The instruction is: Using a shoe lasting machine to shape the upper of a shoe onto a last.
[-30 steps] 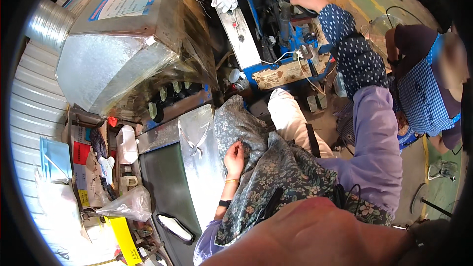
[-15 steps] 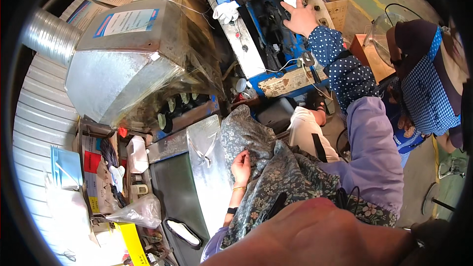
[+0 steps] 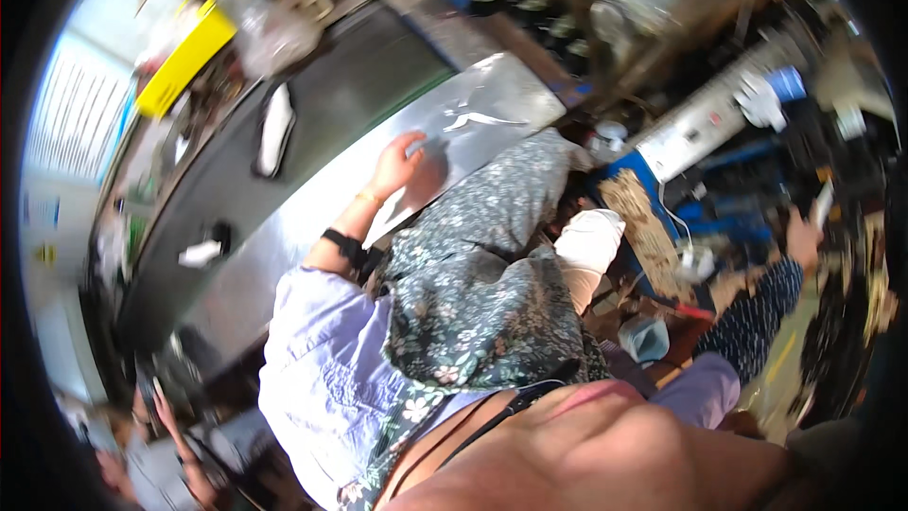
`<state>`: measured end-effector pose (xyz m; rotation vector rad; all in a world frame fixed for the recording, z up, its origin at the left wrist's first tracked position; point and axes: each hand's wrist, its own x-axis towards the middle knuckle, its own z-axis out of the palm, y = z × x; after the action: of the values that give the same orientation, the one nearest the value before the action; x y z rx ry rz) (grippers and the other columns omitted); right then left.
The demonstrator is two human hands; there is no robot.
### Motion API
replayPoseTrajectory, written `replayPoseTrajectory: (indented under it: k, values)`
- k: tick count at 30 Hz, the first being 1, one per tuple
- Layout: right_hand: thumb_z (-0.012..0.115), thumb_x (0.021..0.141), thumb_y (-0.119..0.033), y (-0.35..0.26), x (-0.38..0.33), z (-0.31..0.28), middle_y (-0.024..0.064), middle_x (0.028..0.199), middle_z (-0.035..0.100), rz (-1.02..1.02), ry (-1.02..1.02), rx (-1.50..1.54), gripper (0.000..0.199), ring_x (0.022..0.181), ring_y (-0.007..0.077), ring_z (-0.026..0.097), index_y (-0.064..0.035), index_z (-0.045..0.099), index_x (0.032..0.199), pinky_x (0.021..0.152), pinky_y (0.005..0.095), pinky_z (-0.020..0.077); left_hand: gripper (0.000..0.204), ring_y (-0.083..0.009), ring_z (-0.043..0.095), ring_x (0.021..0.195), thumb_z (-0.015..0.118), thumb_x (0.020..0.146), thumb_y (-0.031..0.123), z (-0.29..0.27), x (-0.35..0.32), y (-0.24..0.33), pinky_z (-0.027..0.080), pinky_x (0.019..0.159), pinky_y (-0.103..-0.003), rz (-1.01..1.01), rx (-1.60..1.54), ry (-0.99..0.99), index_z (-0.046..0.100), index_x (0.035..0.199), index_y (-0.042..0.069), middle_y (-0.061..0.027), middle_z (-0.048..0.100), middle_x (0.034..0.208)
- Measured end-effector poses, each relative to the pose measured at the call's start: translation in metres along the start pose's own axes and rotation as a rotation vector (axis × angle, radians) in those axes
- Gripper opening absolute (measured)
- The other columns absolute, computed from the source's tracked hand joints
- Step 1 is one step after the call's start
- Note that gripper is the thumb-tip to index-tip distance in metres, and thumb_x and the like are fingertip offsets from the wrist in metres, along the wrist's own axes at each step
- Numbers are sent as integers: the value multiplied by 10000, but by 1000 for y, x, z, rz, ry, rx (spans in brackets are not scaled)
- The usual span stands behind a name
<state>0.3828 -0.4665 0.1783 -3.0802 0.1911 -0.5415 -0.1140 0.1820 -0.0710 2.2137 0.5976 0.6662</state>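
Silvery ledge (image 3: 274,260) under loosely open left hand (image 3: 398,168), moved off apron (image 3: 473,274), right hand (image 3: 804,235) at white piece (image 3: 824,202), grip unclear

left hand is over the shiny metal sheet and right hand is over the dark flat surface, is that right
Not quite: the right hand is toward the right side of the head view, by the blue-and-black machine, not over the dark flat surface. The left hand is over the shiny metal sheet, as you say.
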Motion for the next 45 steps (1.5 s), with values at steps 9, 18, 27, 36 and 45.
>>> replayPoseTrajectory:
  k: [9, 18, 27, 36, 45]
  values:
    - [594, 836, -25, -21, -125, 23, 165, 1173, 642, -825, 536, 80, 367, 1080, 330, 614, -30, 615, 1203, 959, 434, 488, 686, -420, 514, 1236, 719, 800, 376, -170, -23, -121, 380, 1082, -492, -815, 606, 402, 525, 1332, -12, -270, 579, 1266]
    - [640, 813, -116, -56, -438, 181, 169, 912, 698, -341, -313, 803, 116, 853, 359, 665, -50, 714, 873, 755, 428, 531, 749, -314, 665, 922, 801, 733, 263, -211, -68, -224, 531, 808, -406, -933, 438, 294, 493, 1327, -75, -191, 691, 1043]
    - [588, 909, -269, -61, -417, 183, 182, 827, 672, -327, -287, 905, 257, 764, 389, 640, -47, 714, 885, 662, 458, 507, 708, -297, 665, 904, 793, 740, 209, -174, -25, -176, 534, 809, -381, -806, 137, 135, 509, 1321, -79, -177, 697, 1025]
    - [590, 884, -107, -227, -329, 67, 118, 1135, 694, -847, 42, 1252, 280, 976, 298, 675, -89, 683, 1148, 857, 377, 551, 668, -279, 666, 885, 785, 747, 155, -156, -15, -8, 537, 810, -356, -785, -334, -317, 525, 1315, -83, -162, 703, 1006]
    - [683, 816, -620, -313, -429, -16, 361, 1398, 403, -1123, -426, 970, 1047, 1138, 494, 554, -32, 186, 1525, 974, 491, 465, 540, -300, 654, 987, 810, 606, 93, -57, 84, 277, 500, 859, -367, 631, 331, -1160, 652, 1119, 33, -151, 673, 1058]
